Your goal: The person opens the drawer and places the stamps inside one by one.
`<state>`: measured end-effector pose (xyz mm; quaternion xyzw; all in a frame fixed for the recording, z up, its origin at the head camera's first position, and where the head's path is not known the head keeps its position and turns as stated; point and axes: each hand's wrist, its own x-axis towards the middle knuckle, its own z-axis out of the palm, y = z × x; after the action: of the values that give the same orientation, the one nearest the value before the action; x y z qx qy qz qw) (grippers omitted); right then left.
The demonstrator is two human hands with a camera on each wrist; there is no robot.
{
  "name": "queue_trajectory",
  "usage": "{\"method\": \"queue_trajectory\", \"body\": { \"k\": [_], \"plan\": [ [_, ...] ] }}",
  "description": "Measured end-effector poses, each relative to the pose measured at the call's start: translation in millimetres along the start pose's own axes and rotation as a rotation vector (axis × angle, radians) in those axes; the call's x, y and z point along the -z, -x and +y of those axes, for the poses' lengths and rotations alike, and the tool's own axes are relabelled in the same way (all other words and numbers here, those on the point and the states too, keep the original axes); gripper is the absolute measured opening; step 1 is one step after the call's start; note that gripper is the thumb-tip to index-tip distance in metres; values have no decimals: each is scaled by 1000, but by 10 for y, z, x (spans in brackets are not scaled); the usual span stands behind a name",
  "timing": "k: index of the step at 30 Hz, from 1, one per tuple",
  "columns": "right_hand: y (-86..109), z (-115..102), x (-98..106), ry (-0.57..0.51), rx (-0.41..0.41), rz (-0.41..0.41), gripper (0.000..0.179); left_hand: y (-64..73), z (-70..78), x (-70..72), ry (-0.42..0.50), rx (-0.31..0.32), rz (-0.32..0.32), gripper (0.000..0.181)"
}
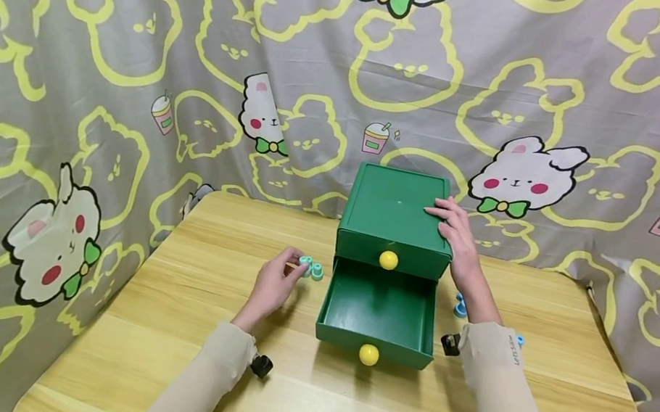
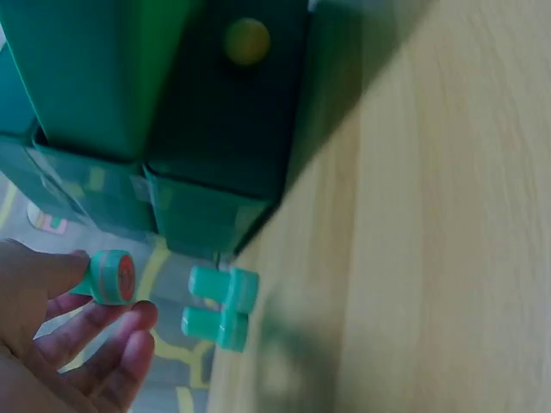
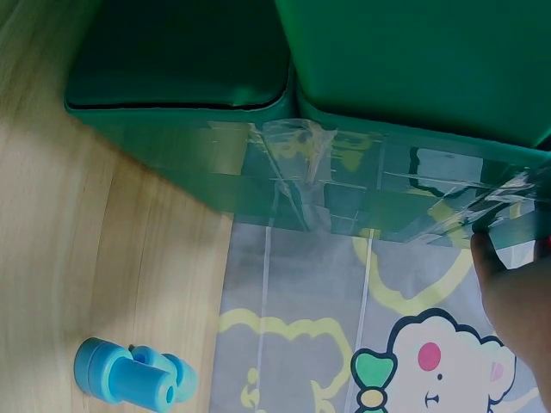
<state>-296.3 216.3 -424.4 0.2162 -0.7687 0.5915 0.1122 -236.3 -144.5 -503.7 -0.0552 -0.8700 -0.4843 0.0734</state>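
My left hand (image 1: pixel 275 281) pinches a small teal stamp (image 2: pixel 112 277) between thumb and fingers, its round reddish face showing in the left wrist view. Two more teal stamps (image 2: pixel 225 305) stand close together on the table beside those fingers. To their right is a green two-drawer cabinet (image 1: pixel 396 207) with yellow knobs. Its lower drawer (image 1: pixel 342 326) is pulled out and its upper drawer is closed. My right hand (image 1: pixel 459 240) rests on the cabinet's top right edge, fingers over the top. In the right wrist view only part of that hand shows.
Blue stamps (image 3: pixel 129 379) stand on the table right of the cabinet, partly hidden by the right arm in the head view. Another blue piece (image 1: pixel 520 340) shows past the right sleeve. A patterned grey curtain (image 1: pixel 305 47) hangs behind the wooden table (image 1: pixel 163 324).
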Motion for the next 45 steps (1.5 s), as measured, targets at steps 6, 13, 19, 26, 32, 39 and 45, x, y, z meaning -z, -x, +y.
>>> {"method": "queue_trajectory", "body": {
  "k": [6,13,19,26,32,39,45],
  "plan": [
    [3,6,-8,0,-3,-3,45,33,155,-12,71,-55,43,17],
    [-6,-5,-7,6,-4,0,45,90,366,-18,138,-147,85,18],
    [-3,-33,-8,0,-7,8,45,175,621,-28,273,-190,58,21],
    [-4,-33,-4,-8,-10,14,45,260,789,-35,408,-222,-35,25],
    [-16,-12,-1,-6,-20,14,45,312,896,-31,527,-218,-147,31],
    [-2,-196,-16,-10,-24,6,43,325,949,-50,510,-249,-199,29],
    [44,-390,-34,-3,-32,-10,43,317,937,-118,390,-273,-193,22]
  ]
}}
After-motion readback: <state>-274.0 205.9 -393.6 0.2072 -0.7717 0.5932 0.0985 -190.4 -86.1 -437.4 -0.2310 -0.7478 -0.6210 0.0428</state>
